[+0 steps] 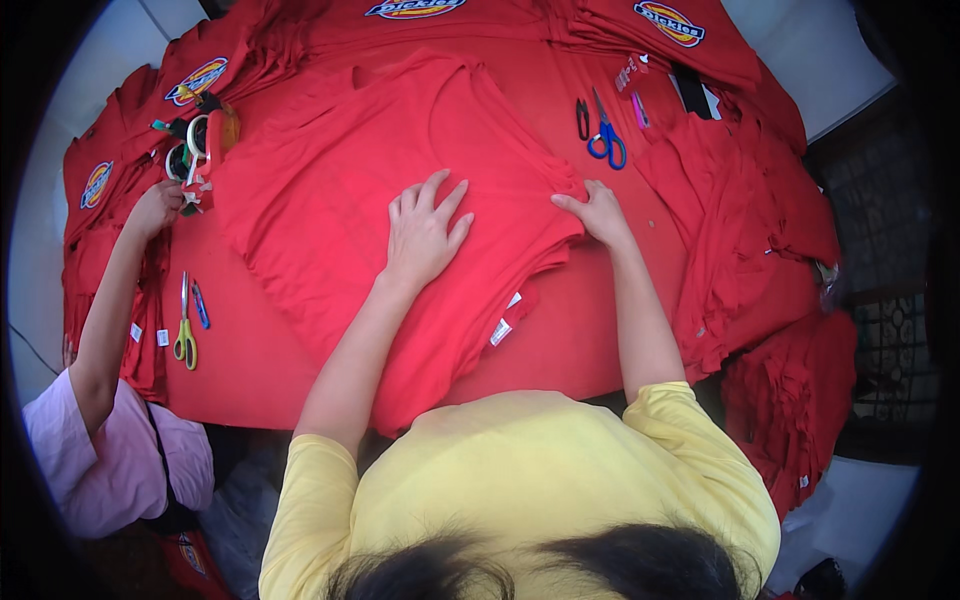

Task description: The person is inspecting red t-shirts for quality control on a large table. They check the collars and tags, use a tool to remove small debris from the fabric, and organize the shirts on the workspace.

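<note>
A red shirt (340, 190) lies spread over the red-covered table (560, 350), with folds along its right and lower edges. My left hand (425, 235) rests on the middle of the shirt, palm down with the fingers apart. At the shirt's right edge, my right hand (600, 212) pinches the fabric between thumb and fingers. White labels (502, 328) stick out from under its lower right side. The shirt's lower end hangs over the near table edge, against my yellow top.
Blue scissors (606, 140) and small black snips (582, 118) lie far right. Stacks of red shirts (720, 200) line the table's edges. On the left are yellow-green scissors (186, 335), a blue cutter (201, 305) and a tape dispenser (215, 135), where a co-worker's hand (158, 208) reaches.
</note>
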### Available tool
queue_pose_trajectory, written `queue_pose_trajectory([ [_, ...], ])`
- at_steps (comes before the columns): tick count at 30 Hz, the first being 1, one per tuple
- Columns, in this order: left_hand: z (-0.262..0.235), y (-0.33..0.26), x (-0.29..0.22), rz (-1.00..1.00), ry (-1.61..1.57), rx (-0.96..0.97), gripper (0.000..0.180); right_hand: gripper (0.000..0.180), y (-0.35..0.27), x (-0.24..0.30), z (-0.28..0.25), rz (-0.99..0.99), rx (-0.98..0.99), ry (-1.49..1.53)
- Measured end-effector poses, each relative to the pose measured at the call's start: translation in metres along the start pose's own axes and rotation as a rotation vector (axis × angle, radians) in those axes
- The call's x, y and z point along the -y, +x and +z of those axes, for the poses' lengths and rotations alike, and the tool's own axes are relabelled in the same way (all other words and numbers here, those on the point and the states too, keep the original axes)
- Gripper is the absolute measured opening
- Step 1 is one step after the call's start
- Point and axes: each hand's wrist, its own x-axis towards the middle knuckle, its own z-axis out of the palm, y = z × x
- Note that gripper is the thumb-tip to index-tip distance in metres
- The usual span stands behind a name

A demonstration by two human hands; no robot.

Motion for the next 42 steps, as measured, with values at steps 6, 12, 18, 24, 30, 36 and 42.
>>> queue_pose_trajectory([
  [6,-0.014,0.035,0.014,-0.012,-0.178,0.285,0.026,0.033,-0.034,0.086,-0.018,-0.518,-0.466,-0.096],
  [12,-0.001,0.044,0.029,-0.249,-0.65,0.419,0.02,0.02,-0.024,0.108,0.051,-0.514,-0.029,0.258],
  [18,-0.001,0.048,0.041,-0.352,-0.841,0.588,0.024,0.016,-0.017,0.105,0.051,-0.185,0.22,0.602],
  [24,-0.008,0.051,0.036,-0.338,-0.716,0.627,0.031,0.01,-0.027,0.107,0.063,-0.481,-0.047,0.411],
  [30,0.002,0.044,0.032,-0.325,-0.733,0.501,0.031,0.01,-0.034,0.111,0.076,-0.573,-0.273,0.314],
  [36,0.0,0.044,0.035,-0.381,-0.808,0.544,0.028,0.012,-0.025,0.098,0.061,-0.145,0.022,0.961],
  [42,-0.005,0.049,0.03,-0.43,-0.856,0.606,0.024,0.013,-0.022,0.09,0.069,-0.339,-0.065,0.718],
])
